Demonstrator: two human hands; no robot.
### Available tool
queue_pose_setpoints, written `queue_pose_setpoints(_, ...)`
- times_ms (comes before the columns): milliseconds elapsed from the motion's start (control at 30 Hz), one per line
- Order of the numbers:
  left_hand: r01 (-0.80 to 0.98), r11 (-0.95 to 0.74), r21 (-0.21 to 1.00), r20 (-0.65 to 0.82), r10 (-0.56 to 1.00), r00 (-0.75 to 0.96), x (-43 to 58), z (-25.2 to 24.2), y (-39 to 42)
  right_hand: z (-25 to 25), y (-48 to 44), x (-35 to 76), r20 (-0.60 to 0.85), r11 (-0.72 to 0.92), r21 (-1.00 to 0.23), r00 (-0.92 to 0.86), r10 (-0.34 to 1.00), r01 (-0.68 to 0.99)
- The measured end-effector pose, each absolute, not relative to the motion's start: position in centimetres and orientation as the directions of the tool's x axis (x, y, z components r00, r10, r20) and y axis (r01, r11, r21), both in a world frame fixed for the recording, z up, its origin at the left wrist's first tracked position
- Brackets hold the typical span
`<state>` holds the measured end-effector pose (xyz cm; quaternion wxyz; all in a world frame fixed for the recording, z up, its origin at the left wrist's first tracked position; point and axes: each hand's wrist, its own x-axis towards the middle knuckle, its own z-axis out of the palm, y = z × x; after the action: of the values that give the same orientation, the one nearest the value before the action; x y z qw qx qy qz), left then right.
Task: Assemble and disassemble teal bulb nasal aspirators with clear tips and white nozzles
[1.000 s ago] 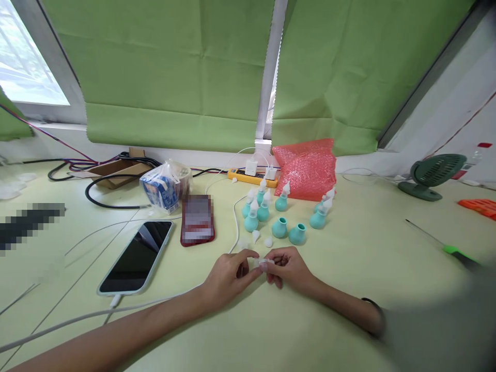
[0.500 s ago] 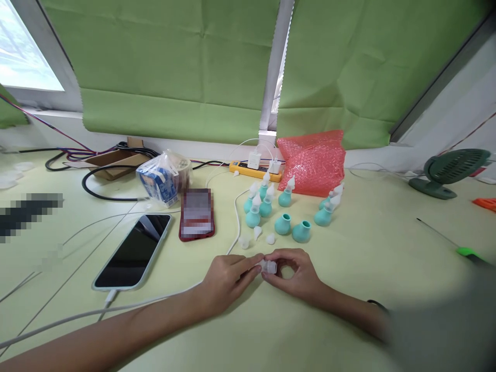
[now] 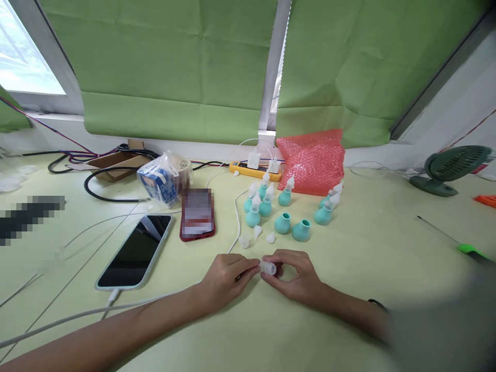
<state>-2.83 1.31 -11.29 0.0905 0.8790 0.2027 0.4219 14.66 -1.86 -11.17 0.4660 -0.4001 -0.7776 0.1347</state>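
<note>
A small translucent plastic nozzle piece point(image 3: 268, 267) lies sideways between my hands, its open ringed end facing right. My left hand point(image 3: 228, 279) pinches its left end, which the fingertips hide. The thumb and forefinger of my right hand point(image 3: 297, 275) curve round the piece and touch it from both sides. Beyond the hands stand two open teal rubber bulbs point(image 3: 301, 230) with no nozzle on them. Several teal bulbs with clear nozzles point(image 3: 253, 214) are grouped to their left, and more point(image 3: 324, 213) stand to their right. Loose white tips point(image 3: 270, 238) and a clear cup-shaped piece point(image 3: 244, 241) lie nearest the hands.
Two phones point(image 3: 134, 253) lie on the left, with a white cable point(image 3: 166, 296) running under my left forearm. Behind are a bagged blue box point(image 3: 160, 183), a yellow power strip point(image 3: 236, 167) and a red bubble-wrap bag point(image 3: 313, 163). A green fan point(image 3: 449, 168) and a green-handled screwdriver point(image 3: 467, 249) are right.
My left fingertips have drawn back slightly to the left along the nozzle piece. Its open end has turned a little more towards me. The bulbs and loose tips stay where they were.
</note>
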Motion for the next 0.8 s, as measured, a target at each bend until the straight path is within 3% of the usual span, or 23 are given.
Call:
queue_pose_setpoints(233,0.326,-0.838,0.438,0.623,0.544,0.563,-2.89,-11.04,0.87,-10.88,-1.98,14.52,0.637,0.665,-0.542,-0.264,0.724,0.514)
queue_pose_setpoints(433,0.328,-0.927,0.184,0.669,0.362,0.649,-3.08,-11.7,1.21,-10.75,-2.09,14.53,0.604,0.637,-0.579,-0.257,0.754,0.51)
queue_pose_setpoints(533,0.32,-0.941,0.113,0.717,0.3,0.629,-3.05,-11.81,1.35,-10.67,-2.16,14.54,0.587,0.623,-0.588,-0.258,0.767,0.516)
queue_pose_setpoints(667,0.304,-0.947,0.109,0.754,0.278,0.595,-2.99,-11.57,1.33,-10.5,-2.24,14.58,0.578,0.631,-0.575,-0.287,0.764,0.52)
queue_pose_setpoints(800,0.27,-0.943,0.194,0.692,0.327,0.643,-3.1,-11.02,1.37,-10.38,-2.34,14.7,0.586,0.655,-0.548,-0.319,0.745,0.521)
